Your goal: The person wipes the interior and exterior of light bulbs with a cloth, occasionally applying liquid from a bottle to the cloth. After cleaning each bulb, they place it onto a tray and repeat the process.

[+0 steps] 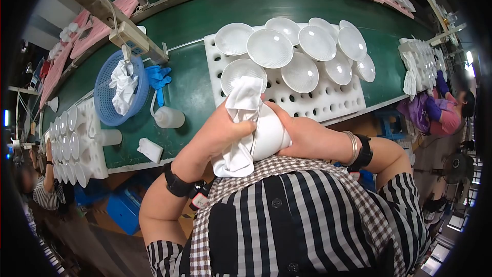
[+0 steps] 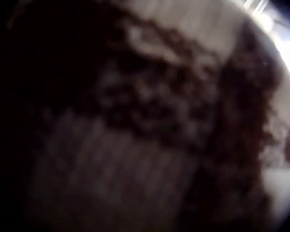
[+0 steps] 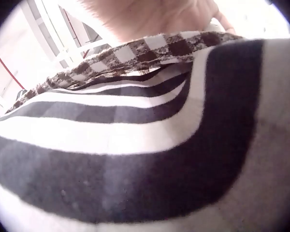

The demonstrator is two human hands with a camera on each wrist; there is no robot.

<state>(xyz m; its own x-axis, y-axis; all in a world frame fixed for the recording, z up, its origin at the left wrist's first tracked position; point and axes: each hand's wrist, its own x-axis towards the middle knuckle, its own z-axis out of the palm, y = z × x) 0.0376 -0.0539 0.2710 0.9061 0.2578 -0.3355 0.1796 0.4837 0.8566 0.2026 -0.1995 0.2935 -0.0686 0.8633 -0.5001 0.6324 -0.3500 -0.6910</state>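
Note:
In the head view the left hand (image 1: pixel 230 125) grips a white cloth (image 1: pixel 240 150), its thumb lying across the folds. Beside it the right hand (image 1: pixel 292 125) is curled round a white rounded piece (image 1: pixel 270 131) held close to the checked apron. Part of the cloth lies against that piece. The left wrist view shows only blurred, dark checked fabric. Striped shirt fabric fills most of the right wrist view, with part of the right hand (image 3: pixel 154 17) at the top.
A white foam board (image 1: pixel 333 100) bears several white dishes (image 1: pixel 270 48). To the left are a blue basket (image 1: pixel 105 90) with cloth in it, blue gloves (image 1: pixel 159 78), a white bottle (image 1: pixel 170 117) and a small white block (image 1: pixel 150 150). Other people sit at both sides.

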